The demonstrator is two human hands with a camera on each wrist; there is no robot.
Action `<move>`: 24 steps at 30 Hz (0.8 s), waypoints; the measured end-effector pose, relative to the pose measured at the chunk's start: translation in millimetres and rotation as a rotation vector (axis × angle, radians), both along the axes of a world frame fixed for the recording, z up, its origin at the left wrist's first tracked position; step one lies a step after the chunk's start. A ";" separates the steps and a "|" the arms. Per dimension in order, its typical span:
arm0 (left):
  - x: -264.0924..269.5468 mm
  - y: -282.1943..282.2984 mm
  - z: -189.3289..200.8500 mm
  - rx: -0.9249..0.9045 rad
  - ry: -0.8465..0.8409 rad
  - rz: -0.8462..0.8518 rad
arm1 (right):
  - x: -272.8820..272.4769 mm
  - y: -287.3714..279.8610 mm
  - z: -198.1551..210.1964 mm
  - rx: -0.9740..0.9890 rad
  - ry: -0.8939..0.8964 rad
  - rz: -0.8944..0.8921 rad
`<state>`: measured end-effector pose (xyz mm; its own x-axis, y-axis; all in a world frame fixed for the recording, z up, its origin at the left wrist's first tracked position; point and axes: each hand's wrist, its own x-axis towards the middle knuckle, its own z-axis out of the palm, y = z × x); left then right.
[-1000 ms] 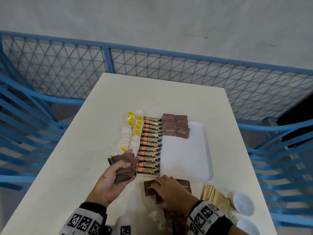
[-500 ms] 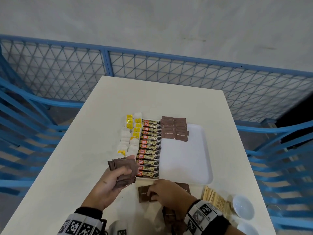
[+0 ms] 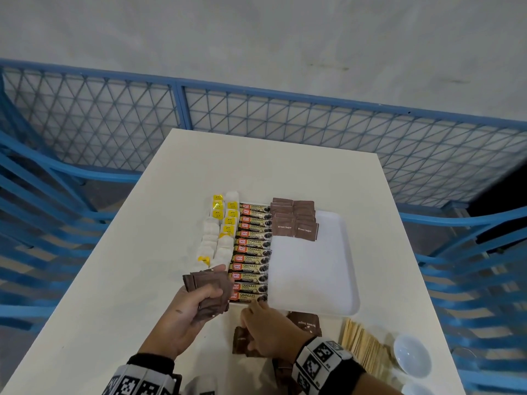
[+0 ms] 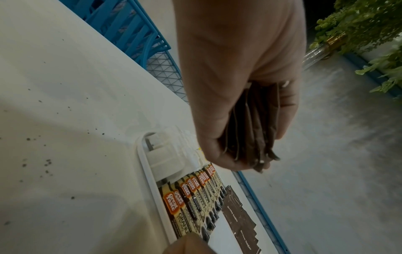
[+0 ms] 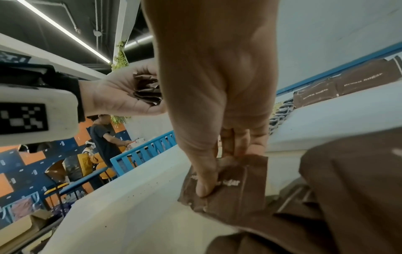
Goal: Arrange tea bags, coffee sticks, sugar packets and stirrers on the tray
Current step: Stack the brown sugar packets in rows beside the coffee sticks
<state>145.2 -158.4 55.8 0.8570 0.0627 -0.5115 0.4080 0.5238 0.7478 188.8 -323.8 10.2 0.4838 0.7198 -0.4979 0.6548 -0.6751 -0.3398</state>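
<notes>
Sugar packets [image 3: 295, 219] fill only the tray's [image 3: 316, 280] upper part; tea bags [image 3: 218, 226] and coffee sticks [image 3: 252, 249] look done. Left hand [image 3: 189, 306] clutches a packet stack [image 3: 209, 292], right hand [image 3: 269, 327] pinches a loose packet [image 3: 242, 342] at lower centre. Stirrers [image 3: 363, 347] wait at lower right.

A white table [image 3: 268, 172] stood inside blue mesh fencing [image 3: 313, 124] on grey concrete floor [image 3: 256, 38]. Strip lights [image 5: 65, 32] ran overhead, greenery [image 4: 359, 25] nearby.
</notes>
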 end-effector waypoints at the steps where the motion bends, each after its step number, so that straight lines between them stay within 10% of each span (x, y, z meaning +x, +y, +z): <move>1: 1.2 0.1 -0.6 0.015 -0.002 -0.003 | 0.2 -0.5 2.7 0.013 0.042 -0.040; 9: 6.9 -4.7 -1.7 0.124 -0.025 0.025 | 34.7 -27.1 50.5 0.665 0.426 -0.651; 24: 19.4 -27.0 8.3 -0.030 -0.180 -0.029 | 38.5 -21.8 64.3 0.862 0.415 -0.736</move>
